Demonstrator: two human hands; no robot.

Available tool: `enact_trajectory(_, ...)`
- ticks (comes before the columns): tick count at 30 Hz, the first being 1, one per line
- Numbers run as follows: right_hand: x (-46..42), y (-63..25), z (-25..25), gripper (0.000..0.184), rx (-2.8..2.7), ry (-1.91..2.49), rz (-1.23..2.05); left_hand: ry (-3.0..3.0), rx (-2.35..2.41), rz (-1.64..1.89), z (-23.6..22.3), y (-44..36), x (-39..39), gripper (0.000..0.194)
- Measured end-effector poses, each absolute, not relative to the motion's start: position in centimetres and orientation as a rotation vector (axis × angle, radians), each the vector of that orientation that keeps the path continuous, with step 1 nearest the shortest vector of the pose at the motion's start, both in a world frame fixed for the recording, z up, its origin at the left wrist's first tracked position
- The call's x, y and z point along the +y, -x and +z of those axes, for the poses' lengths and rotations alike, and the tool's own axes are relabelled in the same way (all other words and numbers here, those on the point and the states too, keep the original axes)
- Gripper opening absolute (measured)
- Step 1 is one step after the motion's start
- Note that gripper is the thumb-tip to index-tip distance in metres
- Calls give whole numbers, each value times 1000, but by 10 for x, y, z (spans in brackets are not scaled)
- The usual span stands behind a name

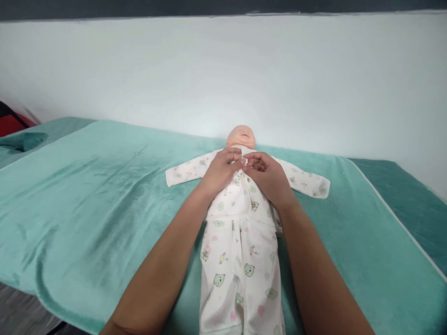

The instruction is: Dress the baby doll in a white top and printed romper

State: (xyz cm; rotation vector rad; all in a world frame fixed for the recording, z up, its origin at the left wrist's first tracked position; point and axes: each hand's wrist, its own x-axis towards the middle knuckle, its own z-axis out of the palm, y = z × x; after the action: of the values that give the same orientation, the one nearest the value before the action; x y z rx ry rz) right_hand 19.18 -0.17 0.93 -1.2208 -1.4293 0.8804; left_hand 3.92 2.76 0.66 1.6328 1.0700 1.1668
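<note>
- Pinching printed baby shirt (232,202) at the upper front with left hand (222,168) and right hand (270,177).
- Reaching over face-up baby doll (240,137) and matching pants (240,274) on teal blanket (101,204).

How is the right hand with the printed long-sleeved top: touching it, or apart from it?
Touching. The head view shows the right hand pinching the printed long-sleeved top at its front edge.

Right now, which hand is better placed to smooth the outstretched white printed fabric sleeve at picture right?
Right hand, probably: it is nearer that white printed sleeve, on the same side. The left hand would likely have to cross it. Both touch the white printed fabric top at its upper front.
</note>
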Motion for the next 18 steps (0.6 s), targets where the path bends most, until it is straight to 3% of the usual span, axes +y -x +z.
enact_trajectory(12,0,-189,7,29,-1380,1219,868,-1470,1013,1153,14,-38,23,20)
enact_trajectory(18,-3,-189,9,20,-1313,1211,889,-1644,1114,1156,16,-36,20,21)
